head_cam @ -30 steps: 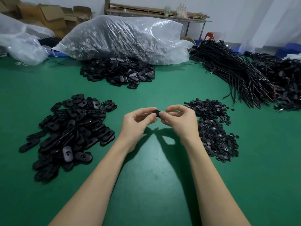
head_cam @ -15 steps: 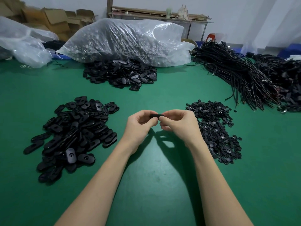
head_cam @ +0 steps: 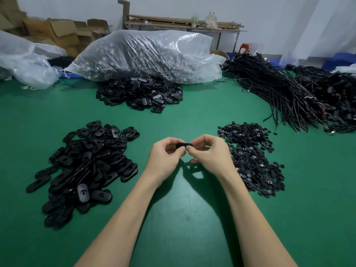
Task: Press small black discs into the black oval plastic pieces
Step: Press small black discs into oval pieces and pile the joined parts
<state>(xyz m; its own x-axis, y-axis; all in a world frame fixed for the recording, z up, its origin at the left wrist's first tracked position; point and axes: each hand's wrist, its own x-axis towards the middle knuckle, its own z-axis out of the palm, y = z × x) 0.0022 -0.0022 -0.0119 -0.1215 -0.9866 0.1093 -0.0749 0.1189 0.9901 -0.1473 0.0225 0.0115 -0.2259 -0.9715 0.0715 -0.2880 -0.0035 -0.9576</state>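
Note:
Above the middle of the green table, my left hand (head_cam: pixel 165 157) and my right hand (head_cam: pixel 210 153) meet. Both pinch one black oval plastic piece (head_cam: pixel 184 145) between fingertips and thumbs; it lies edge-on, mostly hidden by the fingers. Whether a disc sits in it cannot be seen. A pile of black oval pieces (head_cam: pixel 86 166) lies to the left of my hands. A pile of small black discs (head_cam: pixel 252 157) lies just right of my right hand.
A second heap of oval pieces (head_cam: pixel 140 95) sits further back, in front of a big clear plastic sack (head_cam: pixel 146 54). Bundles of black cords (head_cam: pixel 285 91) fill the back right. Another plastic bag (head_cam: pixel 25 64) and cardboard boxes (head_cam: pixel 57 33) stand at the back left.
Both hands stay together on the oval piece, whose long edge now shows between the fingertips. The camera has tilted slightly, so the piles sit a little lower in view.

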